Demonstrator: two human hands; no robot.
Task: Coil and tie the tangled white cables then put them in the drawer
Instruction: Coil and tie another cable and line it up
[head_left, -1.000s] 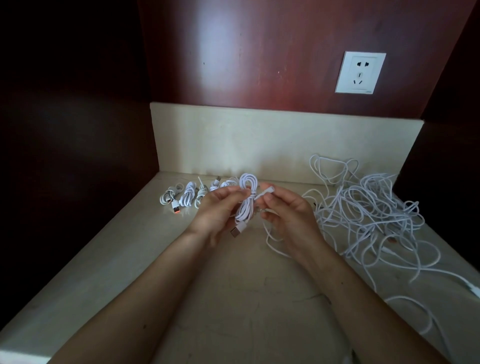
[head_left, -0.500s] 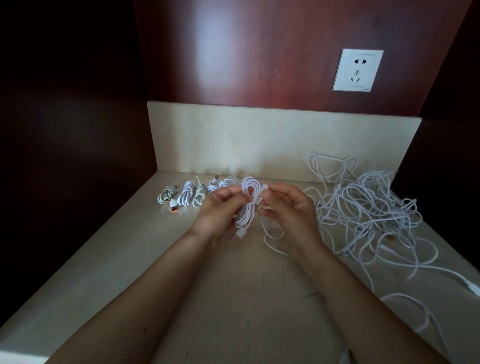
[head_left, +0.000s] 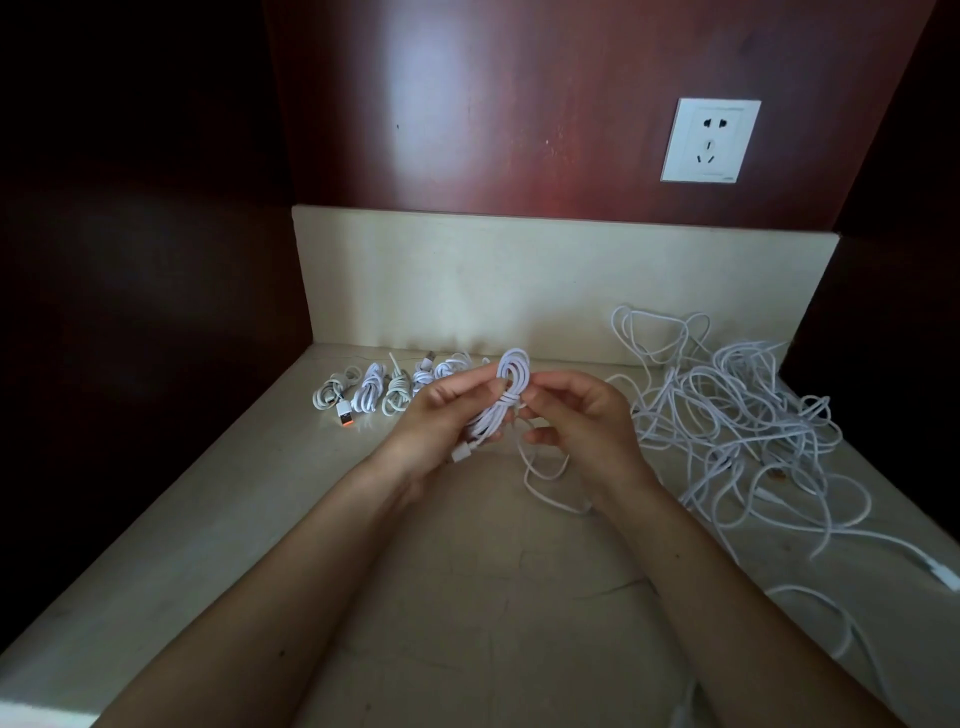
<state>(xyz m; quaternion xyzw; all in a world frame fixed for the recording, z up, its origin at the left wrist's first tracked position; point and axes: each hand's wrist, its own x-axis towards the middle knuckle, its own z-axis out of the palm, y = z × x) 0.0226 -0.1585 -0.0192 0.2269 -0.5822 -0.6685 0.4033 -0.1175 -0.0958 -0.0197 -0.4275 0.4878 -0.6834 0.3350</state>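
A coiled white cable (head_left: 506, 395) is held above the counter, its loops standing up and a USB plug hanging at the bottom. My left hand (head_left: 441, 421) grips the coil's lower half. My right hand (head_left: 576, 415) pinches the cable's loose tail at the coil's waist, where a few turns wrap around it; the tail loops down onto the counter. Several tied coils (head_left: 379, 392) lie in a row at the back left. A tangled pile of white cables (head_left: 737, 421) spreads over the right side.
The beige stone counter (head_left: 260, 519) sits in a dark wooden alcove with a low backsplash (head_left: 519, 280). A white wall socket (head_left: 709, 140) is above at the right. Loose cable ends (head_left: 924, 564) trail toward the counter's front right. No drawer is in view.
The loose end has gone around the coil's middle, and my right hand has moved from holding the end up to pinching it beside the coil. The slack tail on the counter is shorter.
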